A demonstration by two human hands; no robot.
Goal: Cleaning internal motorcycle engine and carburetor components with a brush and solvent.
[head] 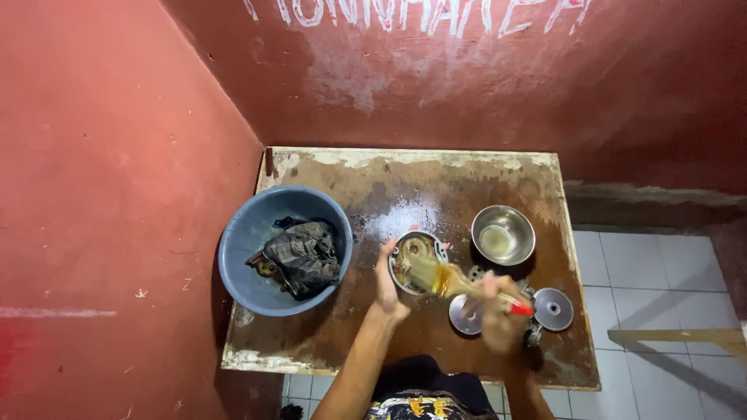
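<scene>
Cleaning seems partway done. Left hand (pixel 387 284) grasping the round metal part (pixel 415 260) at desk (pixel 327 342) middle. Right hand (pixel 498 311) clenched on a brush (pixel 451 281), bristles touching the part. Two discs (pixel 553 309) waiting at 4 o'clock. Steel bowl (pixel 503 234) at 2 o'clock, blue tub (pixel 241 257) at 9 o'clock.

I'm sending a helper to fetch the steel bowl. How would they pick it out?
On the worn brown table in the red-walled corner, look right of the big blue basin. The steel bowl stands alone there: shiny, round, open, holding yellowish liquid, unlike the flat metal discs nearer the person.
</scene>
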